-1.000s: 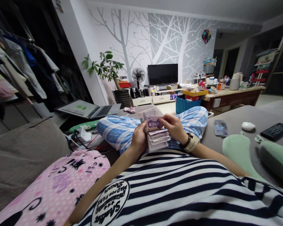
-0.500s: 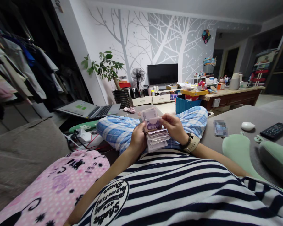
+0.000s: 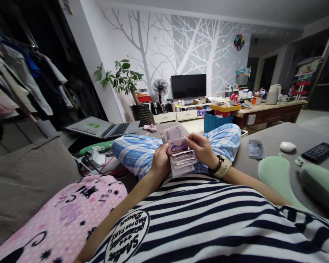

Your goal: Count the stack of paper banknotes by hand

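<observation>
While the left hand [image 3: 161, 160] clasps the banknote bundle [image 3: 182, 162] above the plaid trousers [image 3: 134, 149] | right hand [image 3: 201, 147] pinches the right end of the purple 5-yuan note [image 3: 178, 147] | for clean handling, the left thumb should press firmly, right fingertips lightly, parting notes singly so none cling together

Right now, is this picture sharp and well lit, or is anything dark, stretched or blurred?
Head view: the space behind the hanging clothes is nearly black; head view: the pink spotted cloth looks stretched toward the lower-left corner; head view: a mosaic patch on the grey seat hides detail; head view: the held banknotes show a legible 5, but fine print is too small.
</observation>
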